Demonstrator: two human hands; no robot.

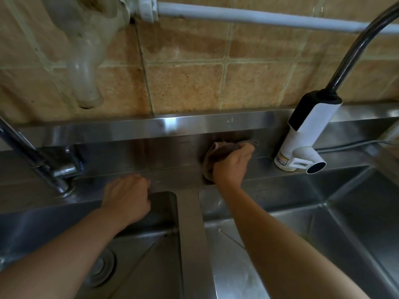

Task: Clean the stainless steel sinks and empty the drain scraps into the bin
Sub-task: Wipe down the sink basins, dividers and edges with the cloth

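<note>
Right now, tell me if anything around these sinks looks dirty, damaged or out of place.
The tiled wall above the steel backsplash carries brownish staining, and its grout looks discoloured. A cloudy hose hangs open-ended over the left side. Otherwise nothing stands out; the right hand wipes with a cloth.

Tan tiled wall (185, 87) w/ stained grout, white pipe (259, 18) running across top.

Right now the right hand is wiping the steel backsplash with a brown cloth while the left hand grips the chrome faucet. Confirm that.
Not quite. The head view shows the left hand resting on the back rim of the left sink, beside the chrome faucet, not touching it. The right hand does press the brown cloth against the steel backsplash.
</note>
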